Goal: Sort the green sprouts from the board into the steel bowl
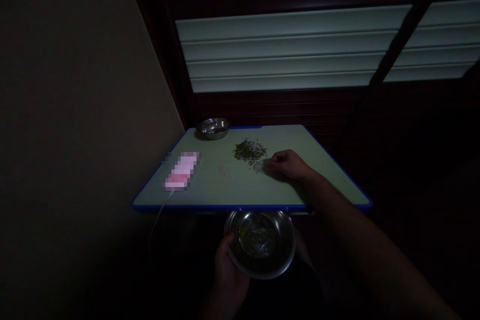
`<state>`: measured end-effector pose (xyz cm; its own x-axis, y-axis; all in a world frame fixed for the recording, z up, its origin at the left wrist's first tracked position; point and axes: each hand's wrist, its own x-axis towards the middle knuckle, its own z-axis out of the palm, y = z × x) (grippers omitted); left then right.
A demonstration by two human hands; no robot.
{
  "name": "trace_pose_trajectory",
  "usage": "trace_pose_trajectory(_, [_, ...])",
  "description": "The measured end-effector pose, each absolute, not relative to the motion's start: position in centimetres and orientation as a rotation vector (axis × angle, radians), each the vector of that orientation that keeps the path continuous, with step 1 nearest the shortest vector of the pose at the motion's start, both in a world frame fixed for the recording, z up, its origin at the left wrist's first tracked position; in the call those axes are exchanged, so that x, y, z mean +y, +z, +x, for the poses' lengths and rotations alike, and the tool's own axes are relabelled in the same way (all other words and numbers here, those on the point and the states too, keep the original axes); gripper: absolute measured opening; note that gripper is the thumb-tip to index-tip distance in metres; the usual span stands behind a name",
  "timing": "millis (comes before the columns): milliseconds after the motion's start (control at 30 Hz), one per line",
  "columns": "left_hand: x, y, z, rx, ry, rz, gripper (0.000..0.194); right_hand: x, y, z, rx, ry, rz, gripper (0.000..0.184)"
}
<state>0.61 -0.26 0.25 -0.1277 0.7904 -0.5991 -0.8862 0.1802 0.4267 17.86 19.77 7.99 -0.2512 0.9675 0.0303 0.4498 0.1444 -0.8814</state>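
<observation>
My left hand (229,272) grips the rim of a shiny metal bowl (287,255), thumb on its inner edge, just below the near side of the table. Small green grains like mung beans (253,235) lie inside the bowl. Over the tabletop, my right hand (290,164) is closed on a pale, translucent flat piece (261,165); its exact kind is unclear. The piece's far end touches down beside a loose pile of green beans (247,150) with some white grains mixed in. A thin patch of pale grains (225,171) lies left of my right hand.
The light green table (210,195) has a blue rim. A second metal bowl (213,129) stands at its far left corner. A blurred-out phone (182,171) lies at the left, its white cable (159,215) hanging over the edge. Behind is a dark slatted panel (285,55).
</observation>
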Motion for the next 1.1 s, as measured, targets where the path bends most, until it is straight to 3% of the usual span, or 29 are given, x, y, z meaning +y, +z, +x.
trace_pose_trajectory(567, [-0.2, 0.2, 0.7, 0.894, 1.44, -0.149, 0.02, 20.8, 7.7, 16.5, -1.812, 0.674, -1.509, 0.013])
trace_pose_trajectory(1100, [-0.3, 0.4, 0.8, 0.886, 1.448, -0.185, 0.02, 21.2, 6.9, 16.8, -1.839, 0.858, -1.255, 0.026])
